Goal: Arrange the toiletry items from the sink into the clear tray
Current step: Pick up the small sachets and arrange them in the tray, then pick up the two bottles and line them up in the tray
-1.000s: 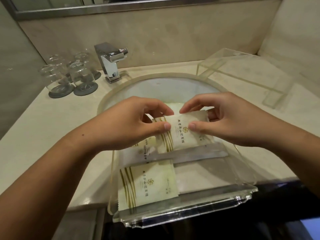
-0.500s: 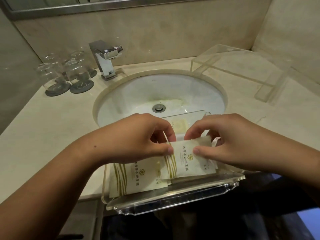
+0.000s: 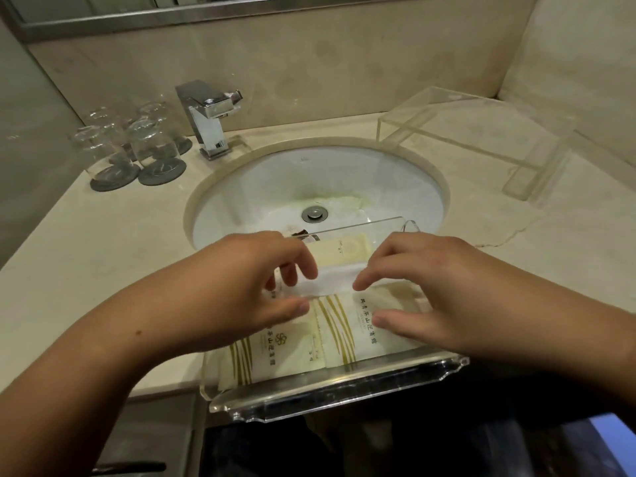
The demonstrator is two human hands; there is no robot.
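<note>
The clear tray (image 3: pixel 339 390) sits at the counter's front edge, partly over the sink (image 3: pixel 385 173). Two cream sachets with gold stripes lie side by side in it: the left sachet (image 3: pixel 287 346) and the right sachet (image 3: pixel 344 330). Behind them in the tray are a plain cream packet (image 3: pixel 340 253) and a white one (image 3: pixel 332 282). My left hand (image 3: pixel 241 294) hovers over the tray's left part, fingers loose and holding nothing. My right hand (image 3: pixel 426 290) is spread over the right sachet, its thumb resting on it. A pale packet (image 3: pixel 344 203) lies in the basin beside the drain.
A chrome faucet (image 3: pixel 206 115) stands behind the sink. Several upturned glasses (image 3: pixel 137 146) on dark coasters are at the back left. A clear acrylic stand (image 3: pixel 481 136) occupies the back right of the beige countertop (image 3: pixel 103 256). The wall and mirror close off the back.
Both hands lowered the striped sachet into the tray next to the first one and let go of it. Their fingers have spread open above it.
</note>
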